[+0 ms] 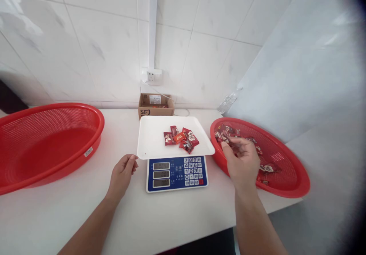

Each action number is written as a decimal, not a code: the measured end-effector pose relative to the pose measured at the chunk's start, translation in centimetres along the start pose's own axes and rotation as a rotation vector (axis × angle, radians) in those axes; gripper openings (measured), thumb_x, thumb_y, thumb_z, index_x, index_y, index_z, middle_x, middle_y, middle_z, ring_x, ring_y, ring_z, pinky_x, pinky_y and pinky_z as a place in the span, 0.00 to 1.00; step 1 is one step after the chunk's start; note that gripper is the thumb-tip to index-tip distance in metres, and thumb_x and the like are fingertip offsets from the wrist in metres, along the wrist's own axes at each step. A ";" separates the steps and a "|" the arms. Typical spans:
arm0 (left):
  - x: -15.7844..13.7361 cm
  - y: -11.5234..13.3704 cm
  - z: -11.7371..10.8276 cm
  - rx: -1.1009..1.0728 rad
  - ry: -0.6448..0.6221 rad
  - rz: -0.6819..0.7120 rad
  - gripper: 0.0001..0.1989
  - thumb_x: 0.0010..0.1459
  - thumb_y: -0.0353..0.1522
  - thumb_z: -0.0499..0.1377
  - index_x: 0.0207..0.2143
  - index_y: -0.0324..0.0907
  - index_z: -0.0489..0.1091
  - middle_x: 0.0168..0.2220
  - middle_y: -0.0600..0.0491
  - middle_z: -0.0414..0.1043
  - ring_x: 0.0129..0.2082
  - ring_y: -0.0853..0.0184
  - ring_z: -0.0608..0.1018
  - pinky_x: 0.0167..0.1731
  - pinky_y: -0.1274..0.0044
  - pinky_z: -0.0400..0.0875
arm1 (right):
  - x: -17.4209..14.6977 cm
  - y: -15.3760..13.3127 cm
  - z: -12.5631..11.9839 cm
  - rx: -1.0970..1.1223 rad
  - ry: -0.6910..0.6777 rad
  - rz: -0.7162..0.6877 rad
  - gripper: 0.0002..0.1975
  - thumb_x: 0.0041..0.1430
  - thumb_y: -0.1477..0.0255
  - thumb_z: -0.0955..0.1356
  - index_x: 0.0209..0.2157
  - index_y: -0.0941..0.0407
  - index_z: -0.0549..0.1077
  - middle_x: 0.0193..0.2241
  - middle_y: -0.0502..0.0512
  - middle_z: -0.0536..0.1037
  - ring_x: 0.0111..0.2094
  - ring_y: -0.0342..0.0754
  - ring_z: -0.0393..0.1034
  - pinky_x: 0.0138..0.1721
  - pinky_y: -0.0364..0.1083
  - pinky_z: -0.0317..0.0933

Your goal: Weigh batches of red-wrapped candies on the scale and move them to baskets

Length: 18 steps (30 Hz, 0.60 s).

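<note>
Holding the right hand over the near left side of the right-hand red basket, thumb and forefinger drawn together at some dark red wrapped packets; cannot tell whether gripping one or merely touching. Seeing more of these in the same basket, some partly hidden behind fingers and wrist. Holding the left hand half curled just beside the near left corner of a white tray, thumb tip close to its edge; cannot tell whether touching or grasping there. Counting about five wrapped sweets in an overlapping cluster near the middle of that tray, with a brighter orange-red one on top. Finding beneath the tray a scale with a blue front panel, its number keys on the right and three small windows on the left, too faint in the top one to read surely. Noting, too, another red basket at far left and a small open cardboard box behind the tray, all on a white tabletop.
</note>
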State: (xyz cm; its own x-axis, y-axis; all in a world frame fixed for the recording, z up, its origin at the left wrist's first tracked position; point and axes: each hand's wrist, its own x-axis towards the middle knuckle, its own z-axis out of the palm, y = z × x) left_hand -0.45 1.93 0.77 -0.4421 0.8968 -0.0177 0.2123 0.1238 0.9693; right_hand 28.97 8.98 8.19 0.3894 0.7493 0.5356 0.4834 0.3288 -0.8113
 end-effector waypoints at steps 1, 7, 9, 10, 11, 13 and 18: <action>0.0 0.0 0.0 -0.003 0.002 0.001 0.17 0.56 0.46 0.50 0.31 0.43 0.68 0.24 0.56 0.67 0.24 0.70 0.69 0.25 0.78 0.64 | 0.1 0.2 -0.4 -0.014 0.024 -0.003 0.13 0.48 0.65 0.70 0.35 0.56 0.70 0.35 0.55 0.75 0.32 0.46 0.69 0.36 0.48 0.64; 0.1 -0.1 0.1 -0.003 -0.001 0.004 0.17 0.55 0.46 0.50 0.30 0.44 0.68 0.23 0.57 0.67 0.24 0.70 0.68 0.25 0.79 0.64 | 1.2 1.9 -3.1 -0.164 0.113 0.013 0.15 0.48 0.64 0.69 0.38 0.55 0.72 0.36 0.56 0.76 0.34 0.49 0.70 0.39 0.51 0.64; 0.1 -0.1 0.0 -0.006 0.001 0.000 0.16 0.55 0.46 0.50 0.30 0.44 0.68 0.24 0.57 0.67 0.24 0.70 0.68 0.25 0.79 0.64 | 1.4 2.6 -3.8 -0.206 0.126 0.010 0.15 0.49 0.64 0.68 0.39 0.55 0.73 0.36 0.55 0.76 0.33 0.49 0.70 0.40 0.52 0.64; 0.1 -0.2 0.0 -0.008 0.002 -0.002 0.16 0.55 0.46 0.51 0.30 0.44 0.68 0.24 0.57 0.67 0.24 0.71 0.68 0.25 0.79 0.64 | 1.5 2.8 -4.1 -0.222 0.128 0.010 0.15 0.49 0.64 0.68 0.39 0.55 0.73 0.36 0.55 0.77 0.33 0.49 0.70 0.40 0.53 0.64; 0.1 -0.2 0.0 -0.011 0.002 -0.003 0.16 0.55 0.46 0.51 0.30 0.44 0.67 0.24 0.57 0.67 0.24 0.71 0.68 0.25 0.79 0.64 | 1.5 3.1 -4.3 -0.235 0.128 0.012 0.15 0.50 0.64 0.68 0.40 0.55 0.73 0.36 0.55 0.77 0.33 0.49 0.70 0.41 0.53 0.63; 0.0 -0.1 0.0 -0.009 -0.001 -0.001 0.16 0.55 0.46 0.51 0.30 0.44 0.67 0.24 0.57 0.66 0.24 0.71 0.68 0.25 0.79 0.64 | 1.5 3.4 -4.7 -0.273 0.119 0.022 0.16 0.50 0.64 0.67 0.40 0.54 0.74 0.37 0.55 0.77 0.33 0.50 0.70 0.42 0.53 0.63; -0.1 0.3 0.0 0.007 -0.004 -0.010 0.17 0.55 0.47 0.51 0.31 0.44 0.68 0.24 0.57 0.67 0.24 0.70 0.68 0.24 0.79 0.64 | 1.7 3.9 -5.4 -0.346 0.073 0.049 0.15 0.50 0.63 0.67 0.39 0.55 0.74 0.39 0.57 0.77 0.36 0.52 0.70 0.44 0.55 0.61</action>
State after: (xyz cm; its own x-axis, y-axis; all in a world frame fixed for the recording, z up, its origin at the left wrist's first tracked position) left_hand -0.32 1.91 1.02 -0.4406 0.8973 -0.0284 0.2140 0.1357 0.9674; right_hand 35.80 8.47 7.19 0.4677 0.7124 0.5232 0.6944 0.0700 -0.7162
